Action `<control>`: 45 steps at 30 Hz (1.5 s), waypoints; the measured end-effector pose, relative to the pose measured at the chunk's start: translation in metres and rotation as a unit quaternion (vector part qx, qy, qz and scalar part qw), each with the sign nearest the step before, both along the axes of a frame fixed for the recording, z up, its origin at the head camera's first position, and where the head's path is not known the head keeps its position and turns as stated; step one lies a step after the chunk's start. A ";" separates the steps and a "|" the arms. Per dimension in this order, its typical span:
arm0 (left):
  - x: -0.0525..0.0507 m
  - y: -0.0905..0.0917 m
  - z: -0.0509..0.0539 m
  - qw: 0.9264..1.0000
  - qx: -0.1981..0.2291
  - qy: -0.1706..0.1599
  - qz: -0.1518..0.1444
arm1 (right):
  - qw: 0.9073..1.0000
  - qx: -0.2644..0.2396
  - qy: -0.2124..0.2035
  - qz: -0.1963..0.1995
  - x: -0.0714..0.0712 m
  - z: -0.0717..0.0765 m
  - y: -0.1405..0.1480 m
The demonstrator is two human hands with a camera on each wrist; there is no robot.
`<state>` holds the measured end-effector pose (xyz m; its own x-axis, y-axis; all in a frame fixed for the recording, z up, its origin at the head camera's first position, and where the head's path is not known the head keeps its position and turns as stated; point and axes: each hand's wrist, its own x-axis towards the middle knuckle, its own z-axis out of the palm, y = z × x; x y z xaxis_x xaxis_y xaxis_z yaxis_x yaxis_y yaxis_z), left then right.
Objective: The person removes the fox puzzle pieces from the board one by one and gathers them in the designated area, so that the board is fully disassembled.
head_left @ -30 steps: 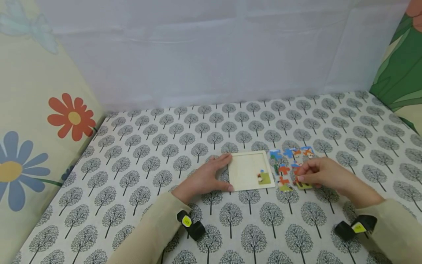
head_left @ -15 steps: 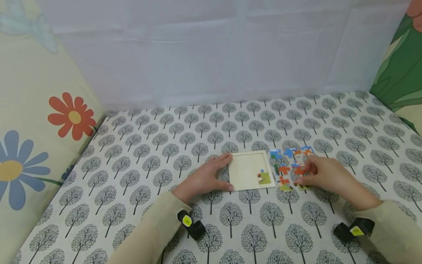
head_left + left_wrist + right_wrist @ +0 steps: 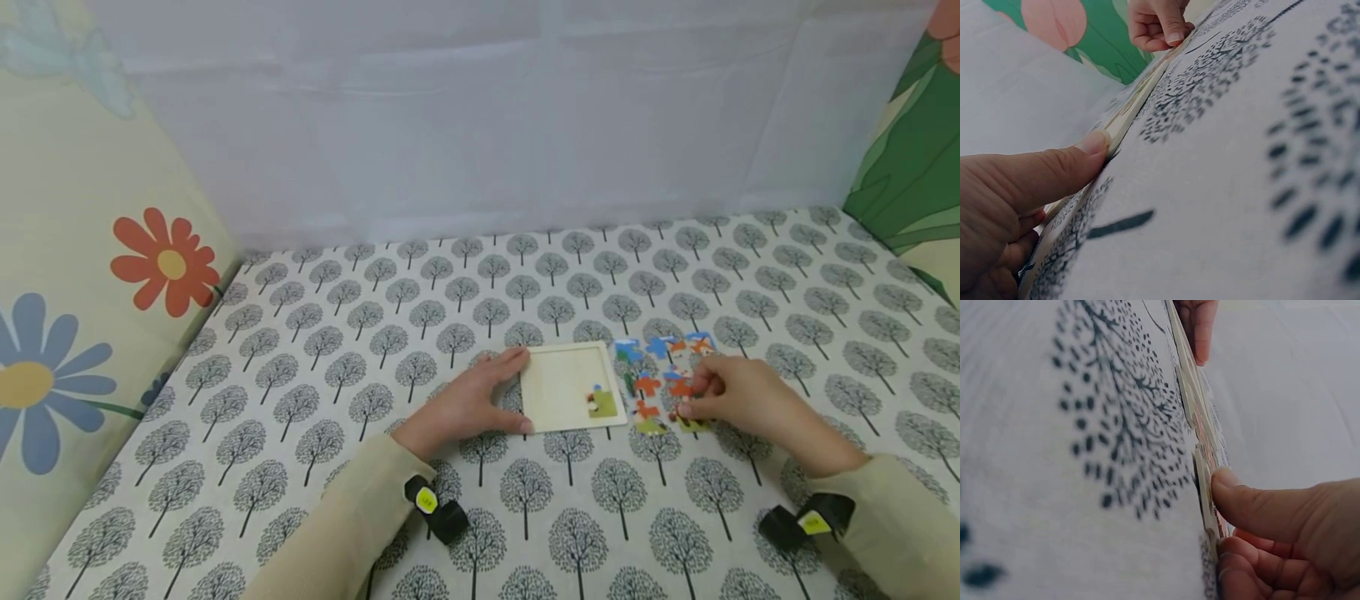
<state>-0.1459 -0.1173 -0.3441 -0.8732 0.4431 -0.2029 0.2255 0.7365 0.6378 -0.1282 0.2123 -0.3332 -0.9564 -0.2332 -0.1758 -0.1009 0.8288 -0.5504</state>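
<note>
A shallow wooden puzzle tray lies on the tree-print cloth, with one green puzzle piece in its near right corner. My left hand holds the tray's left side, thumb at the near corner and fingers at the far corner. Just right of the tray lie several loose puzzle pieces with fox pictures, among them an orange piece and a blue piece. Over the right side of this group, my right hand pinches the edge of a green-bottomed puzzle piece. Its fingers are curled and partly cover the pieces there.
The patterned cloth spreads around the tray and pieces. A white sheet hangs behind. Flower-painted panels stand at the left and right. Both wrists carry black strapped cameras.
My right hand has shifted slightly left over the loose pieces, its thumb now on the lower right piece. The left hand and the tray have stayed put.
</note>
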 end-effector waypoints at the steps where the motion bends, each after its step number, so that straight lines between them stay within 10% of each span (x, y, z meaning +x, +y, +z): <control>1: 0.000 0.000 0.000 1.000 0.001 0.000 0.000 | 1.000 -0.001 0.001 -0.001 0.000 0.000 0.000; 45: 0.001 0.000 0.001 1.000 0.001 0.003 -0.002 | 0.995 -0.075 0.049 0.031 -0.016 0.035 -0.030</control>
<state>-0.1450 -0.1171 -0.3433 -0.8725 0.4475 -0.1963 0.2331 0.7342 0.6377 -0.1443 0.1826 -0.2984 -0.9501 -0.3093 -0.0416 -0.2085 0.7282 -0.6529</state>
